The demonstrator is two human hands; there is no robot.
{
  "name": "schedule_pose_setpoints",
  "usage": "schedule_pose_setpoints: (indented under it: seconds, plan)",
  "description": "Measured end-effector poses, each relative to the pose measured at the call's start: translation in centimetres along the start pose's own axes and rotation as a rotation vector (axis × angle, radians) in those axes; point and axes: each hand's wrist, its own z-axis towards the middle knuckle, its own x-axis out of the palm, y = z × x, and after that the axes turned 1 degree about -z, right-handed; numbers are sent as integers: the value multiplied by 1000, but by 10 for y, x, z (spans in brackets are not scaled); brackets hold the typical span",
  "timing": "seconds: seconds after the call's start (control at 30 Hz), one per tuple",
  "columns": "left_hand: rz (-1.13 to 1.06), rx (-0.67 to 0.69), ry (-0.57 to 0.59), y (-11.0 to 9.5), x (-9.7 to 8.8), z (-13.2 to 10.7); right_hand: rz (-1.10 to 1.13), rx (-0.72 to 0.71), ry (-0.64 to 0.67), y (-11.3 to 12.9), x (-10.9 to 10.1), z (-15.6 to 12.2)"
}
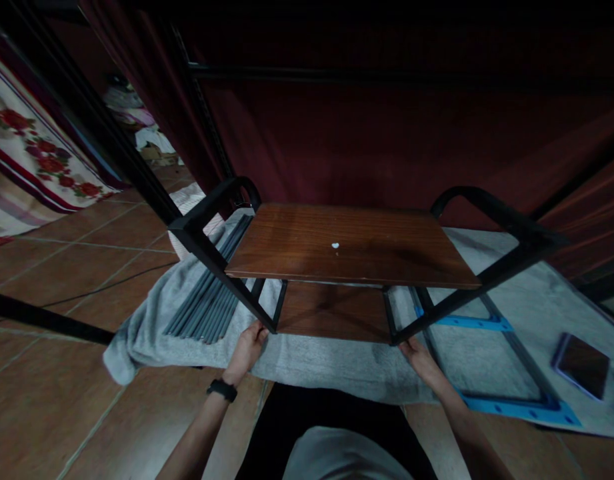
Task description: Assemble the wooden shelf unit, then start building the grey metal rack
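Observation:
A small two-tier shelf rack (pixel 347 260) with brown wood-grain boards and black side frames stands upright on a grey blanket. The lower board (pixel 331 310) shows beneath the front edge of the upper one. My left hand (pixel 249 343) closes on the bottom front corner of the left side frame (pixel 211 260). At the bottom corner of the right side frame (pixel 467 290), my right hand (pixel 421 360) does the same. Some fingertips of both hands are hidden under the frame. A small white mark (pixel 335 246) is on the upper board.
Several grey tubes (pixel 207 310) lie on the blanket (pixel 327 363) left of the rack. To the right lie a dark frame with blue strips (pixel 521 408) and a phone (pixel 581 365). Black posts (pixel 121 160) and a dark red curtain (pixel 361 147) stand around the blanket.

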Motion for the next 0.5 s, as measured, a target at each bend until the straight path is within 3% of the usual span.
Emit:
schedule_pose_setpoints:
  seconds: [0.5]
  plan:
    - [42, 56, 81, 3, -7, -1, 18, -26, -25, -6, 2, -4]
